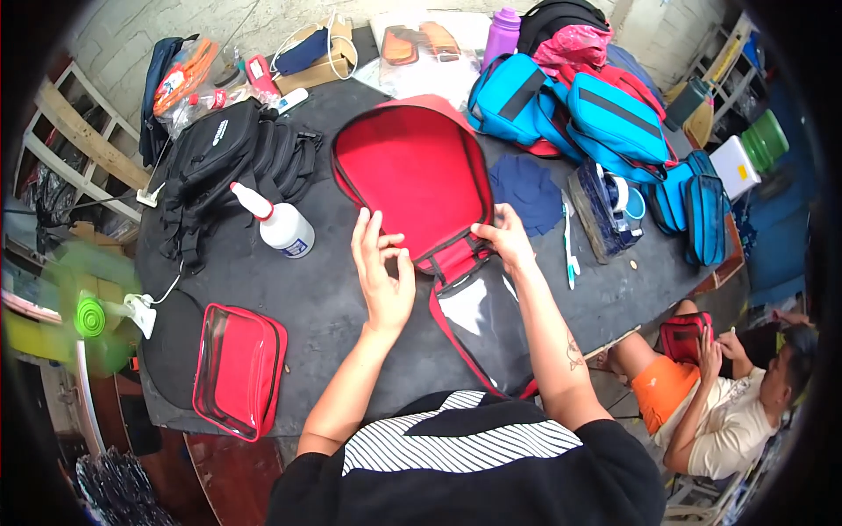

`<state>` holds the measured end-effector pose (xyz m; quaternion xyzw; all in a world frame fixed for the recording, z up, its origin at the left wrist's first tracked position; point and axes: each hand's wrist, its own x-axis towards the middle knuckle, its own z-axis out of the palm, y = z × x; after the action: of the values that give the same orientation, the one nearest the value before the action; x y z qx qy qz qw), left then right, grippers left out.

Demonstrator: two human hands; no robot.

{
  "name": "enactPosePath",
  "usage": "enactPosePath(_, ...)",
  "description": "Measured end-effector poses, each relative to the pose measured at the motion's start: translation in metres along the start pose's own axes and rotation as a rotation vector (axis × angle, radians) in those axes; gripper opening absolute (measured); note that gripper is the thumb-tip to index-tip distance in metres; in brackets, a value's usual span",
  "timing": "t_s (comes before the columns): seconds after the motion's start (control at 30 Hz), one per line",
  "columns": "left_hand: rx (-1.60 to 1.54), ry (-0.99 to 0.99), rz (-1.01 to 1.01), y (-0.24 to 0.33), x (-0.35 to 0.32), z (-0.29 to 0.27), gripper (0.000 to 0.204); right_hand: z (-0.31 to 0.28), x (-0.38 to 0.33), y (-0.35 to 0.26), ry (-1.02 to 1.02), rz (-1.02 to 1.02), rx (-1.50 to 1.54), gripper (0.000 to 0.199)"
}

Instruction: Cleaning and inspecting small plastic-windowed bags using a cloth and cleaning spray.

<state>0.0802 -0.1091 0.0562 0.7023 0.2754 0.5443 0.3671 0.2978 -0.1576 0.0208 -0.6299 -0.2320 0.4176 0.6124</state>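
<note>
A red zippered bag [412, 171] with dark edging lies unfolded in front of me, its red inside facing up. Its transparent flap [482, 329], bordered in red, hangs open toward me, and light glares off the plastic. At the lower right corner of the bag, beside the join with the flap, my right hand [507, 238] pinches the edge between thumb and fingers. My left hand [382, 276] is by the lower left edge, fingers apart and curved, with nothing gripped in it. A smaller red case with a clear front [237, 368] lies to the left.
On the dark table [338, 351] stand a white spray bottle [285, 230] and a black backpack [219, 162]. Blue bags [614, 123], a toothbrush [568, 241] and a clear case [605, 210] are at right. A fan [90, 314] is far left; a seated person [724, 412] handles another red case.
</note>
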Motion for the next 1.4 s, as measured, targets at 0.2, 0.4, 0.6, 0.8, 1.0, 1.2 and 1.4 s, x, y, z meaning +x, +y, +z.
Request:
enactPosePath(0.2, 0.164, -0.133, -0.201, -0.016, -0.002, -0.003, 0.056, -0.047, 0.023, 0.019, 0.395, -0.324, -0.477, 0.041)
enactPosePath(0.4, 0.263, -0.401, 0.051, -0.019, -0.006, -0.007, 0.039, -0.08, -0.026, 0.007, 0.675, -0.487, -1.246, 0.042)
enactPosePath(0.6, 0.432, -0.986, 0.247, -0.024, -0.016, -0.011, 0.024, -0.093, -0.059, -0.006, 0.179, -0.504, -1.105, 0.024)
enactPosePath(0.8, -0.081, -0.488, -0.238, -0.024, 0.007, -0.009, 0.02, -0.115, -0.03, -0.019, -0.338, -0.11, 0.186, 0.072)
enactPosePath(1.0, -0.669, -0.235, -0.567, -0.015, 0.021, -0.01, 0.031, -0.05, -0.022, -0.027, -0.706, -0.153, 0.768, 0.099)
enactPosePath(1.2, -1.039, -0.186, -0.789, -0.003, 0.029, -0.033, 0.039, -0.014, -0.027, -0.036, -0.409, -0.36, 0.297, 0.038)
enactPosePath(1.4, -1.437, -0.025, -0.929, -0.016, 0.034, -0.034, 0.042, -0.001, -0.015, -0.022, -0.385, -0.092, 0.651, 0.018)
